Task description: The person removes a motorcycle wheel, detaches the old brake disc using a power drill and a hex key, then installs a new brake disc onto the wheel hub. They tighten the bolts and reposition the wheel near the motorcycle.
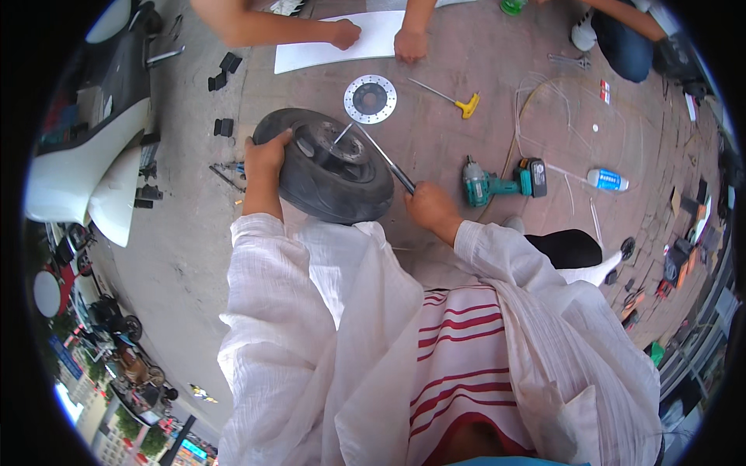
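Observation:
A small wheel with a black tyre stands tilted in front of me, its hub facing up and away. My left hand grips the tyre's left side, thumb over the upper sidewall. My right hand is closed around the dark handle of a tool with a slim metal shaft. The shaft points up and left, its tip over the far side of the wheel; whether it touches is unclear. A thin metal rod sticks up from the hub. Beyond the wheel lies a perforated brake disc.
A green cordless impact wrench, a yellow-handled T-shaped tool and a bottle lie to the right. Another person's hands rest on a white sheet ahead. A white scooter stands left; several parts lie far right.

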The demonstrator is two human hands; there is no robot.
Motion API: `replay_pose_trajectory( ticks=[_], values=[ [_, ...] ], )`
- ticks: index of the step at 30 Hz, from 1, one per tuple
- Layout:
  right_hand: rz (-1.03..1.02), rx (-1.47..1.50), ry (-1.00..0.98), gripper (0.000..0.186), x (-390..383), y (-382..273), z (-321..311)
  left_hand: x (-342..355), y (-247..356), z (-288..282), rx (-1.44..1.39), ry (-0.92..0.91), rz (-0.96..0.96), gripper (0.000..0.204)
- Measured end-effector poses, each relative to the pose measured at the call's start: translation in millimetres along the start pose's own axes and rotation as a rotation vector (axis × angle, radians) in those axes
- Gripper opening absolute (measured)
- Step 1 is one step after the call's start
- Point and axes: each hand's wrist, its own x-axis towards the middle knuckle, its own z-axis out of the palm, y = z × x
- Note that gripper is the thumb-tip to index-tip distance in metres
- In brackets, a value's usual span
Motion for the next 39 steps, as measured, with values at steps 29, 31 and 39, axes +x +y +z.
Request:
replay_pose_trajectory(
  ticks=[29, 31, 39],
  values=[
    [0.016, -0.124, 0.308, 0.073, -1.2, 58.7, 59.9, -30.5, 12.1, 8.2, -0.071, -0.069, 0.169, 0.096],
    [-0.022, -0.053, 0.261, 0.082, 6.5, 63.5, 65.5, -29.5, 2.2, 3.1, -0.043, -0.027, 0.207, 0.098],
    [-0.037, -0.101, 0.341, 0.076, -13.0, 77.5, 50.5, -77.2, 21.3, 13.3, -0.028, 0.026, 0.240, 0.097]
  ],
)
